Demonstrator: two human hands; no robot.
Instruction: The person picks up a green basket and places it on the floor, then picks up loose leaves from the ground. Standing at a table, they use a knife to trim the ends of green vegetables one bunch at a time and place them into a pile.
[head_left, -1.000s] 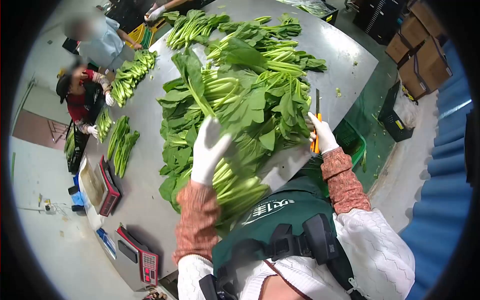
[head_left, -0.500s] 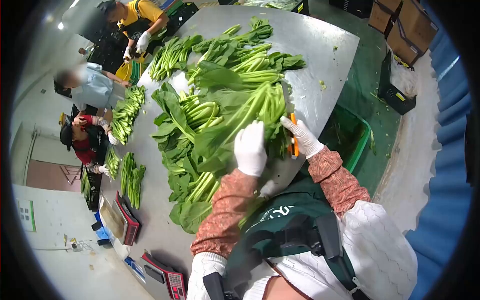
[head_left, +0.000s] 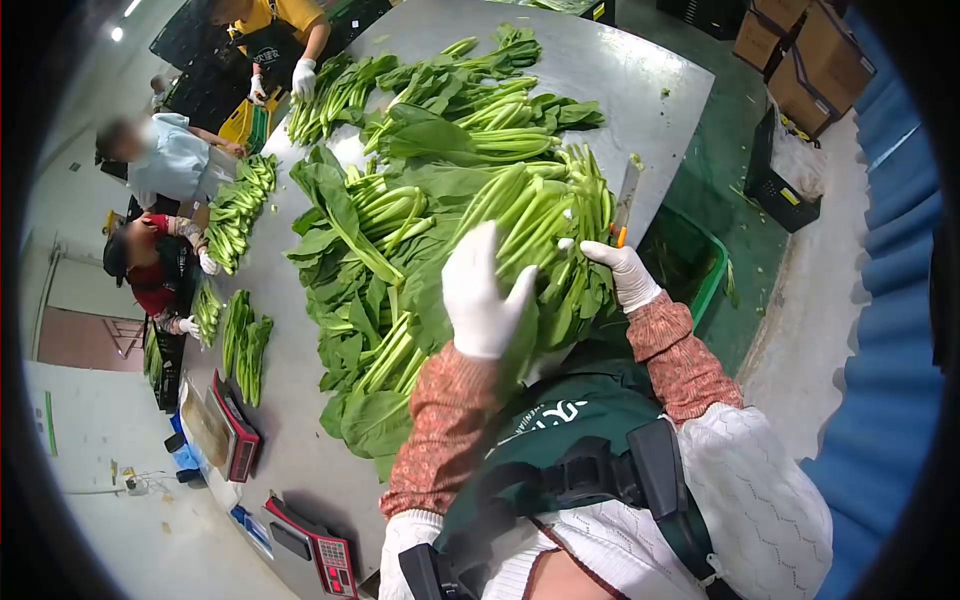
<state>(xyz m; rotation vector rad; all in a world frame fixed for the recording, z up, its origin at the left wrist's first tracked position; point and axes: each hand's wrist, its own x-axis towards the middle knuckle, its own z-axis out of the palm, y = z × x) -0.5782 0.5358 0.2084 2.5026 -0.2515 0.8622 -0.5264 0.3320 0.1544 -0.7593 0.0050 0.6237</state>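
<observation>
My left hand (head_left: pixel 484 300), in a white glove, is open, with thumb and fingers apart over the leafy greens (head_left: pixel 520 215). A knife (head_left: pixel 627 205) with an orange handle is held in my gloved right hand (head_left: pixel 628 272), its blade pointing away from me. The right thumb and forefinger reach toward the pale green stalks, and most of the handle is hidden by the hand. Beneath both hands the bunched greens lie with stalks to the right and broad leaves to the left. More bunches (head_left: pixel 385 215) are heaped alongside.
The metal table (head_left: pixel 655 75) carries red scales (head_left: pixel 318 550) at the near left. A green bin (head_left: pixel 712 285) stands below its right edge. Co-workers, one in a yellow shirt (head_left: pixel 290 15), handle greens across the table. Cardboard boxes (head_left: pixel 820 65) and a black crate (head_left: pixel 785 180) sit on the floor.
My left hand has opened and shifted slightly left, off the stalks. The right hand has moved a little right with the knife, whose blade now shows. The stalks lie more spread out.
</observation>
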